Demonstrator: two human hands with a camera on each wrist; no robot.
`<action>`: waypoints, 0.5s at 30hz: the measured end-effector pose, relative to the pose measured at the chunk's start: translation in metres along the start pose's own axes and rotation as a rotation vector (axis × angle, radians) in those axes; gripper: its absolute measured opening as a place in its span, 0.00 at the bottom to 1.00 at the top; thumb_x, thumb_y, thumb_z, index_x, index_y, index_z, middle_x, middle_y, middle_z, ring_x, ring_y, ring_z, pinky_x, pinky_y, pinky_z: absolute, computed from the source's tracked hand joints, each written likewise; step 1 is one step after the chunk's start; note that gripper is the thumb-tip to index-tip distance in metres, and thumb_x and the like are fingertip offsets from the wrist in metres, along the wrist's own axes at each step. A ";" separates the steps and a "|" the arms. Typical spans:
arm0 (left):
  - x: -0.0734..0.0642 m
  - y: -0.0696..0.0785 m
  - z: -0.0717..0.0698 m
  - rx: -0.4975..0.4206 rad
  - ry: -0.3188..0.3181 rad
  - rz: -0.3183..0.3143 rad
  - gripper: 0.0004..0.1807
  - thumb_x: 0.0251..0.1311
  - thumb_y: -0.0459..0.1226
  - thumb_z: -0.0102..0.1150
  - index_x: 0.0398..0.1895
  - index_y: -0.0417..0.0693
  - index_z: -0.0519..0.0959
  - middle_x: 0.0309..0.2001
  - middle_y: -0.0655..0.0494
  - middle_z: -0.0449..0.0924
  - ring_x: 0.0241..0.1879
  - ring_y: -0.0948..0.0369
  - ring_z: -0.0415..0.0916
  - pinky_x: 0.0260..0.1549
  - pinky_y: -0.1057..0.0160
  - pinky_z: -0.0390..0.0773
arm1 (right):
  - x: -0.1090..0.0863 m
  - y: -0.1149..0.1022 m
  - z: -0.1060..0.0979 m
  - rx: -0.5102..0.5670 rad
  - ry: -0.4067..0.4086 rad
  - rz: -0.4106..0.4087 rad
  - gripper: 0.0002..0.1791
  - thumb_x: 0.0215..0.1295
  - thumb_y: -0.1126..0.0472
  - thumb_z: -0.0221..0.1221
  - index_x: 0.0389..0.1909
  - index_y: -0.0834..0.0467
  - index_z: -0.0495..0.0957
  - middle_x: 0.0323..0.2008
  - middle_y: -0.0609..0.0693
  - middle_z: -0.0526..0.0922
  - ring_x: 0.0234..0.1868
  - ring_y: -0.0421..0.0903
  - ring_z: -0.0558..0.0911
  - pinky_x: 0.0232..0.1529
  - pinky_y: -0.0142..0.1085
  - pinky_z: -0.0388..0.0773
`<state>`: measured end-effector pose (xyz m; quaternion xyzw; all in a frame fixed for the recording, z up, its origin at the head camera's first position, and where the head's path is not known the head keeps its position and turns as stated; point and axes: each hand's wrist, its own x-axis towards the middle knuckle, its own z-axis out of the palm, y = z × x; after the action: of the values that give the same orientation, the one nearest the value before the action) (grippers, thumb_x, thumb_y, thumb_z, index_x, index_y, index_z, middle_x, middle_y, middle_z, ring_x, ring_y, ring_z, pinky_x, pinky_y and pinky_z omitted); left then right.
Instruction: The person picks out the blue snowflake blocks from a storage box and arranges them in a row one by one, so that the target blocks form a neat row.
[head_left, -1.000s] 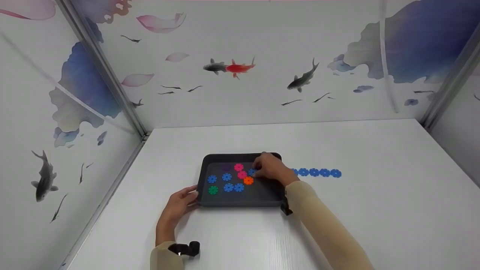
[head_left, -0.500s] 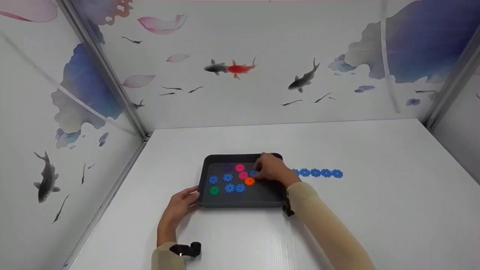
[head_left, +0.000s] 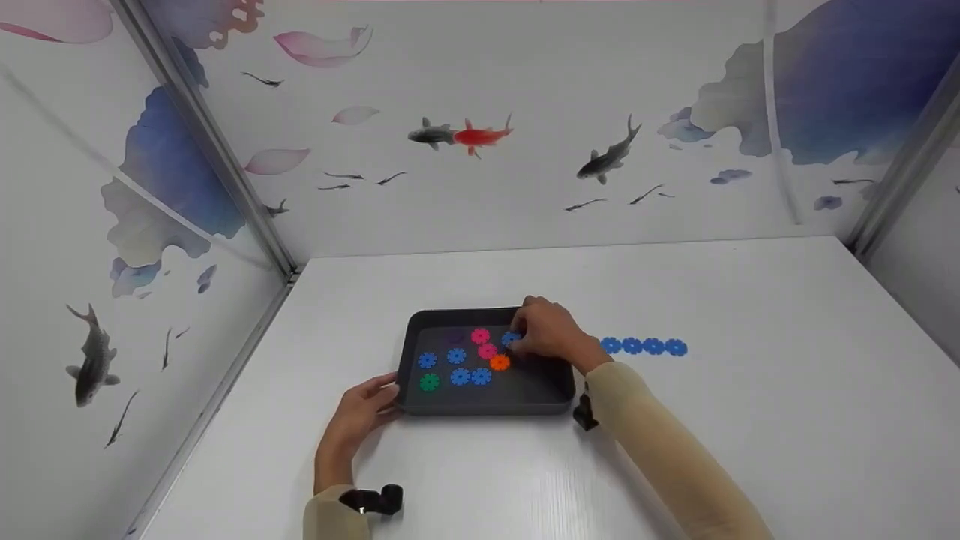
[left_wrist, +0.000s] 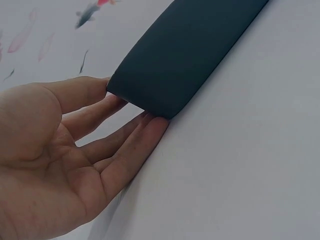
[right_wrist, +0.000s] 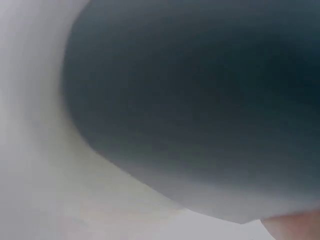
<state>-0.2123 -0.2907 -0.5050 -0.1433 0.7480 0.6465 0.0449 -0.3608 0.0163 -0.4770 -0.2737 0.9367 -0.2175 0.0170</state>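
Note:
A dark grey tray (head_left: pixel 487 409) holds several small notched plastic snowflake discs. At its left side, my left hand (head_left: pixel 358 417) touches the wall with extended fingers; in the left wrist view the thumb tip meets the top rim and other fingertips (left_wrist: pixel 159 122) lie at the lower corner. Over the tray's back right part, my right hand (head_left: pixel 550 330) pinches a blue snowflake disc (head_left: pixel 510 338), partly covered by the fingers. The right wrist view is blurred, filled mostly by the dark tray (right_wrist: pixel 190 110). Nearest the right fingertips lie a pink disc (head_left: pixel 487 351) and an orange disc (head_left: pixel 499 363).
More discs lie in the tray: several blue ones, a green disc (head_left: pixel 429 382), another pink disc (head_left: pixel 480 336) and a dim purple disc (head_left: pixel 455 337). Right of the tray, a row of blue discs (head_left: pixel 643 346) runs along the white table (head_left: pixel 750 420), its left end behind the right wrist.
My right hand has shifted slightly right and back, with the blue disc moving along in its fingers. My left hand keeps its place at the tray.

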 end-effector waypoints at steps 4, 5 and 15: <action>-0.001 0.001 -0.001 0.008 -0.010 0.006 0.25 0.73 0.37 0.53 0.70 0.37 0.68 0.68 0.33 0.71 0.65 0.43 0.73 0.63 0.49 0.79 | -0.006 -0.001 -0.008 0.021 0.030 -0.001 0.16 0.57 0.50 0.69 0.40 0.57 0.88 0.41 0.52 0.81 0.41 0.48 0.76 0.48 0.44 0.82; -0.001 0.001 -0.001 0.012 -0.008 0.010 0.25 0.73 0.37 0.53 0.70 0.36 0.68 0.68 0.33 0.70 0.65 0.42 0.73 0.63 0.49 0.79 | -0.007 -0.001 -0.009 0.028 0.037 -0.002 0.17 0.57 0.50 0.70 0.41 0.57 0.88 0.41 0.53 0.81 0.41 0.48 0.76 0.49 0.44 0.82; 0.001 0.000 0.000 0.010 -0.016 0.019 0.24 0.72 0.36 0.54 0.68 0.38 0.71 0.66 0.34 0.73 0.65 0.43 0.75 0.62 0.50 0.80 | -0.028 0.005 -0.023 0.044 0.093 -0.022 0.17 0.56 0.52 0.71 0.42 0.58 0.87 0.40 0.53 0.79 0.41 0.48 0.75 0.46 0.43 0.82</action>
<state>-0.2131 -0.2913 -0.5051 -0.1310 0.7523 0.6441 0.0454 -0.3430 0.0431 -0.4609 -0.2731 0.9284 -0.2508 -0.0231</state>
